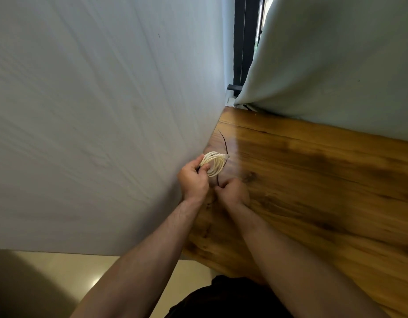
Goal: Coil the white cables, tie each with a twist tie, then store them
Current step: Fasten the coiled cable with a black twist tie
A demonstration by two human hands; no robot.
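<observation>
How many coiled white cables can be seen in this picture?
1. The coiled white cable is held in the left hand, above the wooden table next to the wall. Others may lie outside the view.

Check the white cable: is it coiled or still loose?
Coiled. The white cable forms stacked loops gripped by the left hand; whether the dark twist tie is fastened cannot be told.

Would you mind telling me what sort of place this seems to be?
Probably a room in a home or office: a wooden table stands against a plain white wall, with a pale curtain hanging over a dark-framed window.
</observation>
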